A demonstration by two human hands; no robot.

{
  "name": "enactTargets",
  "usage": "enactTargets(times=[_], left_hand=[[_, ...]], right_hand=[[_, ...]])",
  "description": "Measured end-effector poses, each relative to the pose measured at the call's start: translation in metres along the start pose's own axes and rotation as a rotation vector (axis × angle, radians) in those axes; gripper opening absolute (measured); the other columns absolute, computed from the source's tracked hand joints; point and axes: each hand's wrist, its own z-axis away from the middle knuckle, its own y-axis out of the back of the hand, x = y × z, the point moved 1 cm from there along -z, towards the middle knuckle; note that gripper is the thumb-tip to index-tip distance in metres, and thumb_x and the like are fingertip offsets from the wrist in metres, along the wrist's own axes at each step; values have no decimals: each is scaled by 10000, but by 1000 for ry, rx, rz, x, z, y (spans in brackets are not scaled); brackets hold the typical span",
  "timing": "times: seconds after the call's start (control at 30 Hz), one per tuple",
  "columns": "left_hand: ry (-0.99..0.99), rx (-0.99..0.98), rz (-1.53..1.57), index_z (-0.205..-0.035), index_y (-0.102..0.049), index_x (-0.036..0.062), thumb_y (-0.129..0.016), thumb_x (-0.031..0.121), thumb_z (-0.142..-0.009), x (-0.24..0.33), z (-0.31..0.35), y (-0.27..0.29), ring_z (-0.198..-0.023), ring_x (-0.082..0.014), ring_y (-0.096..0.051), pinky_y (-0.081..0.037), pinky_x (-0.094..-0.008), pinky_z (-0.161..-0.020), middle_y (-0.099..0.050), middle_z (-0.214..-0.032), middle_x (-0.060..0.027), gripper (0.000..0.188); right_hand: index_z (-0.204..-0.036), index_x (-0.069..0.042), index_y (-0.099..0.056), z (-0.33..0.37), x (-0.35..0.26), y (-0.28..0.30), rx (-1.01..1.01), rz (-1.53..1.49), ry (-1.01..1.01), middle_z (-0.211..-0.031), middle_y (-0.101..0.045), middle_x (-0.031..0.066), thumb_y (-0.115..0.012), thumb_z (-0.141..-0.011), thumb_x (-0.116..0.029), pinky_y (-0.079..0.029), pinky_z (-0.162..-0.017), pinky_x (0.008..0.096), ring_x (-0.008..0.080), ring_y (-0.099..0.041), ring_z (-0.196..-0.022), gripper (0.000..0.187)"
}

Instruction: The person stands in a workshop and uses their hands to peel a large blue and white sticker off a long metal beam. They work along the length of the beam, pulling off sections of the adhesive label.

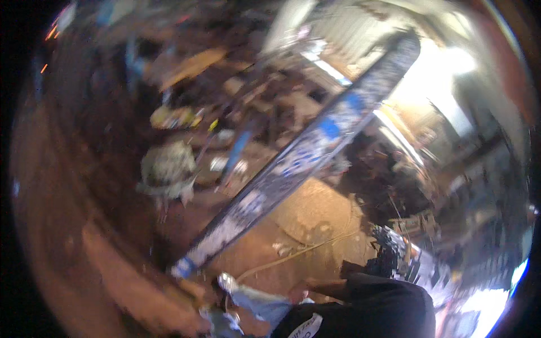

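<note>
A long, narrow board (287,166), mottled white and grey with blue patches and dark edges, slants across the view from the lower left to the upper right. At its lower end is a blurred skin-toned shape (191,288) that looks like my left hand; whether its fingers close on the board is unclear. A bare forearm comes out of a dark sleeve (366,304) at the lower middle. Its hand, seemingly my right hand (301,290), is smeared beside light blue cloth (256,301), and its fingers cannot be made out.
A round tan surface (315,211) lies beyond the board, with a yellowish cord (298,256) on the floor. Cluttered items surround a pale bundle (169,166) at left. Nearby is a blue strip (236,151). A bright light (456,61) glares at upper right.
</note>
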Motion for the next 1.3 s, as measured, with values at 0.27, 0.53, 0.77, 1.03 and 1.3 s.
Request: enactTargets(times=[0.27,0.53,0.77,1.03,1.3], left_hand=[[81,-349,-25,-1035,-612,63,-569,225,-828,-179,47,3,-853,-342,-644,-510,-450,-730,-643,-899,-180,267],[-237,584,-261,-1065,-616,112,-626,113,-744,-268,-209,203,-890,-350,-617,-500,-442,-775,-626,-993,-154,321],[-792,956,-376,-1252,-540,174,-595,115,-808,-300,-354,245,-1090,-311,-520,-435,-386,-935,-522,-1259,-91,451],[-989,1013,-305,-1127,-592,110,-628,84,-748,-333,-399,235,-1020,-308,-574,-491,-377,-847,-594,-1089,-117,381],[-932,1069,-440,-1021,-591,92,-575,57,-703,-325,-397,237,-985,-277,-520,-456,-360,-861,-566,-988,-82,320]], right_hand=[[-914,-64,-632,-110,-94,90,355,-172,-162,-759,-559,-9,-575,-911,-323,-433,-645,276,90,-506,-721,265],[-904,-40,-628,-351,-130,206,281,333,23,-799,-638,124,-600,-852,-236,-483,-707,387,249,-629,-775,205],[-1020,-72,-590,-379,-166,220,136,539,154,-867,-615,139,-601,-824,-218,-476,-737,414,325,-609,-856,244],[-1087,-47,-584,-387,-190,231,187,716,284,-947,-612,134,-655,-790,-197,-461,-783,387,302,-598,-878,340],[-1116,-84,-572,-376,-187,217,187,765,194,-976,-598,134,-687,-760,-195,-440,-769,420,319,-564,-894,389]])
